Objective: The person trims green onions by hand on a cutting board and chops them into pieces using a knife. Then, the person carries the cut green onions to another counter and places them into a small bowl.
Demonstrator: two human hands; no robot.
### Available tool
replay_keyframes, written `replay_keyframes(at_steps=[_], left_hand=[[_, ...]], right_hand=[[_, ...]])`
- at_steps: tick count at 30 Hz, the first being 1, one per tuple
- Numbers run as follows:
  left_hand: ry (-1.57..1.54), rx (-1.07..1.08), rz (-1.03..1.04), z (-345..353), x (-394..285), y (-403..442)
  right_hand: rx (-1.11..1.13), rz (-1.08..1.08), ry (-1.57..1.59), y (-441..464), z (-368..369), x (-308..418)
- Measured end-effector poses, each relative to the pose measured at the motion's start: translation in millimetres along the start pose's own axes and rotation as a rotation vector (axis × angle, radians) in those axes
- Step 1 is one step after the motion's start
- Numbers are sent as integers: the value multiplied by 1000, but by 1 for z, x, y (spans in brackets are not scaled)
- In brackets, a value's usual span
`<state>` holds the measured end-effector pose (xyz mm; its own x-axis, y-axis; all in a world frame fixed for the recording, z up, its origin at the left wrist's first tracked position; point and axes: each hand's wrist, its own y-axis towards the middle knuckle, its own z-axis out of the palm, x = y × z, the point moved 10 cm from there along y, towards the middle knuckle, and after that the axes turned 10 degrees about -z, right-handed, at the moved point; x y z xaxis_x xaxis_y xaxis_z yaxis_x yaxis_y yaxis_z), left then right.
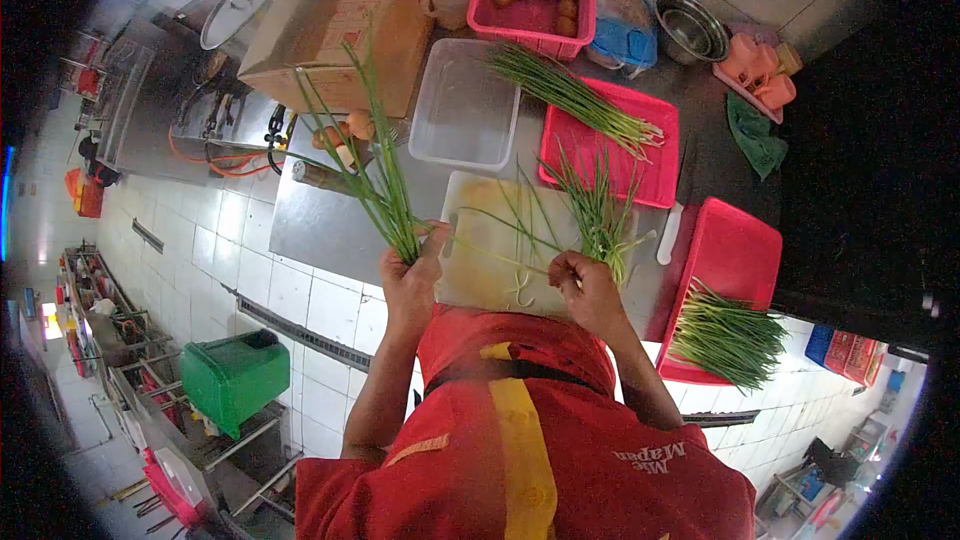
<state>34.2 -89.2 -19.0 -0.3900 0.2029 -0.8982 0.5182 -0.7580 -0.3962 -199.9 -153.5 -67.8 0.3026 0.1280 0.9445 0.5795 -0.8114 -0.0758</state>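
Note:
My left hand (pixel 410 278) is closed around the lower ends of a bunch of green onions (pixel 385 190), whose leaves fan up and away. One thin pale stalk stretches from that hand toward my right hand (pixel 588 288), whose fingers are pinched at its end. Under both hands lies a worn cutting board (pixel 480 270) with several loose stalks on it. A heap of green onions (pixel 600 210) rests on the board's right side, just beyond my right hand. To its right is a knife with a white handle (pixel 669 235).
An empty clear plastic tub (pixel 465 105) sits behind the board. A pink tray (pixel 655 105) bears a green onion bundle (pixel 580 95); a red tray (pixel 735 240) at right holds more. Farther back are a cardboard box (pixel 350 30), a pink basket (pixel 530 25) of eggs and metal bowls (pixel 690 25).

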Motion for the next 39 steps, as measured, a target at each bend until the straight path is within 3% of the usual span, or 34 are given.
replay_keyframes(at_steps=[2,6,9,12,15,17,18,20,24,29,33,35,39], left_hand=[[-46,-15,4,-5,0,4],[-210,-86,90,-32,-20,14],[-77,-76,98,-39,-38,16],[-107,-114,75,-44,-30,19],[-204,-55,102,-31,-21,19],[-241,-20,107,-23,-19,14],[-235,13,40,-18,-14,12],[-222,52,-34,-11,-4,10],[-184,93,-57,-10,1,9],[-189,67,-66,-13,3,10],[-177,65,-93,-10,7,10],[-182,71,-130,-6,9,9],[-185,38,-101,-7,5,9]], right_hand=[[-92,-92,-260,0,-17,4],[-229,-91,-412,-9,-57,-2],[-241,-27,-489,-13,-77,-19],[-376,-142,-763,-13,-92,3],[-351,-59,-699,1,-80,-8],[-80,16,-571,15,-42,-29],[-82,18,-571,19,-30,-37],[152,63,-612,28,15,-68],[141,42,-653,31,37,-75],[-172,-111,-715,36,-1,-43],[-154,-230,-556,31,-7,-71],[10,-124,-425,38,-12,-49],[54,71,-69,36,-23,-44]])
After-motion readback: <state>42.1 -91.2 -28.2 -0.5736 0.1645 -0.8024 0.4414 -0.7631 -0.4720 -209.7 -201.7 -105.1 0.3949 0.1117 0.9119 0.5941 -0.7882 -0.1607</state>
